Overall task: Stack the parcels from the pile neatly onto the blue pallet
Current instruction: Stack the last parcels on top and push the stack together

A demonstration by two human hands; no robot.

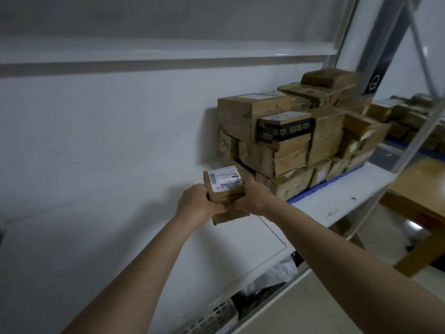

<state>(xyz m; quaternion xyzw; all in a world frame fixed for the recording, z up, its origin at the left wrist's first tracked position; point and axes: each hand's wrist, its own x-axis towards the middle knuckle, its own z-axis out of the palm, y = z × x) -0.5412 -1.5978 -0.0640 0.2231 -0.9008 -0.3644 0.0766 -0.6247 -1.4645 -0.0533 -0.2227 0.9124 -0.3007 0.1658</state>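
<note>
Above the white shelf, near its front edge: small brown parcels clamped between left hand and right hand, fingers curled round. Beyond, toward the right end, stacked parcels on blue pallet.

White shelf is running from lower left to upper right along a white wall, its surface taking up most of the view. Blue pallet is lying directly on the shelf toward the far right end, only its front edge showing under the load. Stack of brown cardboard parcels is sitting on the pallet, several layers high, pressed close to the wall; upper parcels are lying tilted and uneven. A few small dark specks are lying on the shelf in front of the pallet.
</note>
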